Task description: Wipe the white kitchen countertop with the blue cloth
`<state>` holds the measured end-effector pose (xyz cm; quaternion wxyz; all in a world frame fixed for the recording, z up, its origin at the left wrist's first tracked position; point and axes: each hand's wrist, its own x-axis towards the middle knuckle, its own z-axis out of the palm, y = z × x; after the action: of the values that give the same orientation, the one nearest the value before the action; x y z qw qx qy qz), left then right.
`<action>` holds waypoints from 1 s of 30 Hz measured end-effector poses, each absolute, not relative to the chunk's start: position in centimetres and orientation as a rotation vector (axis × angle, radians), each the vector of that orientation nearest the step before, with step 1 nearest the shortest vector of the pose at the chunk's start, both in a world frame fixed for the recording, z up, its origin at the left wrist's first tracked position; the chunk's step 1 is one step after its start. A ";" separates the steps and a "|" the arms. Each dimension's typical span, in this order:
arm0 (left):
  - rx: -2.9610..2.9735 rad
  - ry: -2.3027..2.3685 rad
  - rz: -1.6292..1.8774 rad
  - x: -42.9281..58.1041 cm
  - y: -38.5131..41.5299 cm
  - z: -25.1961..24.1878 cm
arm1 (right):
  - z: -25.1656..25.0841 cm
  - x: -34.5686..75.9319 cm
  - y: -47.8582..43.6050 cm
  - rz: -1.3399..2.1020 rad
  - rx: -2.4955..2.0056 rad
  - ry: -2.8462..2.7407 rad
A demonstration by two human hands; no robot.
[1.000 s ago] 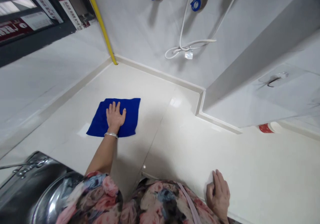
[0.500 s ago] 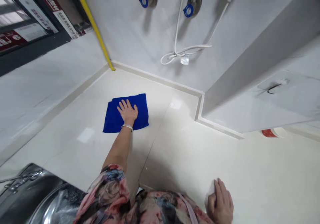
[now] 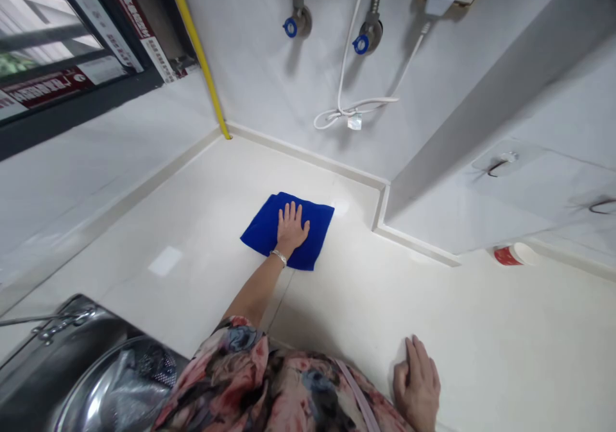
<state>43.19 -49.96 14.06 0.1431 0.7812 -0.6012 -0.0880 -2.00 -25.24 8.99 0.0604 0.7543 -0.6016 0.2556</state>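
A blue cloth (image 3: 315, 242) lies spread flat on the cream countertop (image 3: 202, 239). On top of it rests my left hand (image 3: 291, 228), palm down with the fingers spread, pressing the cloth without gripping it. A bracelet circles the left wrist. Lower right, my right hand (image 3: 418, 380) lies on the bare counter near its front edge, fingers stretched out and holding nothing.
A steel sink (image 3: 58, 355) with a tap (image 3: 65, 323) and a metal bowl (image 3: 91, 387) is at lower left. A yellow pipe (image 3: 205, 66) meets the back corner. Valves (image 3: 368, 39) and a looped white cable (image 3: 356, 108) hang on the wall. A red-and-white cup (image 3: 514, 254) lies at right.
My left hand has slid the blue cloth to the right across the counter, and the cloth has turned a little. My right hand stays on the counter. The camera view has shifted slightly.
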 end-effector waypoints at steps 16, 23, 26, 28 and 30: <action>1.913 -2.101 -0.197 37.1 -38.8 12.9 | 8.6 -2.1 -25.6 0.835 2.288 -1.807; 1.751 -2.230 -0.198 39.9 -32.9 12.2 | 8.6 -2.1 -25.6 0.822 2.262 -1.808; 1.763 -2.206 -0.224 42.5 -30.8 12.1 | 8.8 -2.1 -25.5 0.812 2.271 -1.826; 1.821 -2.154 -0.240 44.7 -30.0 12.2 | 9.0 -2.1 -25.4 0.800 2.276 -1.841; 1.922 -2.066 -0.238 47.3 -29.5 12.3 | 9.2 -2.1 -25.4 0.789 2.280 -1.853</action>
<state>47.28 -29.55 12.31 0.1544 0.6706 -0.7208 -0.0831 -2.08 -25.36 9.25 0.0497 0.7484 -0.6085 0.2589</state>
